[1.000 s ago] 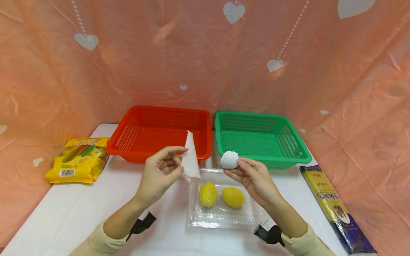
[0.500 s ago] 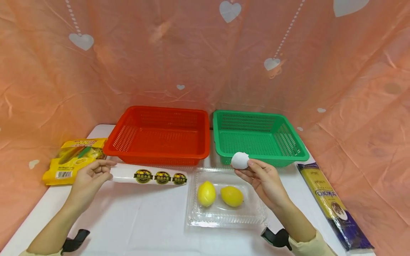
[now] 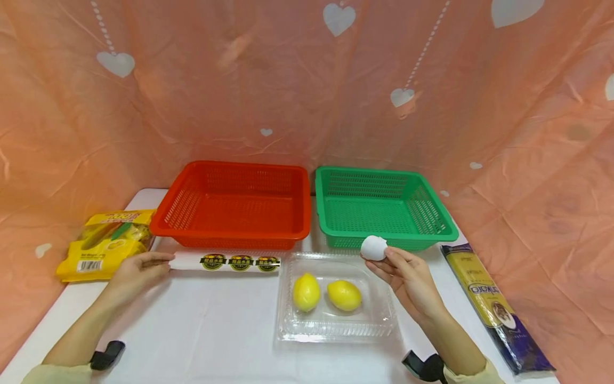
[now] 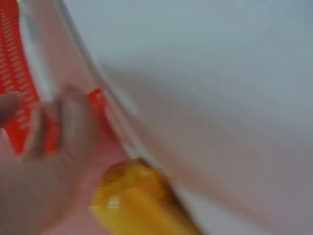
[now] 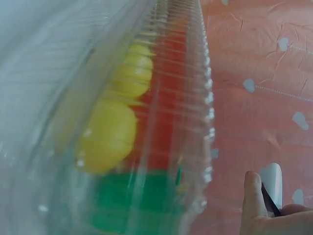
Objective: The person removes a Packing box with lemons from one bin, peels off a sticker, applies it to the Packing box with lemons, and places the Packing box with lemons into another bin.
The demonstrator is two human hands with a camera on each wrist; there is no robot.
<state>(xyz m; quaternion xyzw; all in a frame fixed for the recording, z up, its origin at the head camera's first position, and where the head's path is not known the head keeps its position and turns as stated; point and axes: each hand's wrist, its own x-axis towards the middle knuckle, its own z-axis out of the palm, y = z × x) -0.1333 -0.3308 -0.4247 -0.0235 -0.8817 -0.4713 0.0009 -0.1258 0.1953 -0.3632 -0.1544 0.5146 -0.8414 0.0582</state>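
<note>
In the head view my left hand (image 3: pixel 139 272) pinches the left end of a white sticker strip (image 3: pixel 240 263) that bears several dark round labels with fruit pictures. The strip lies low over the table, in front of the red basket. Left wrist view: the hand (image 4: pixel 54 152) is blurred. My right hand (image 3: pixel 412 277) holds a round sticker (image 3: pixel 373 248), its white back towards me, between thumb and fingers. It is raised in front of the green basket. Below and left of it, two lemons (image 3: pixel 306 292) sit inside a clear plastic clamshell box (image 3: pixel 336 333).
A red basket (image 3: pixel 230 237) and a green basket (image 3: pixel 388 238) stand side by side at the back. A yellow packet (image 3: pixel 101 250) lies at the left, a long gold and purple packet (image 3: pixel 499 309) at the right. An orange curtain (image 3: pixel 268 80) hangs behind.
My left hand has carried the sticker strip leftwards, away from the right hand, then lowered it to the table, labels up. My right hand has moved slightly right with the round sticker.
</note>
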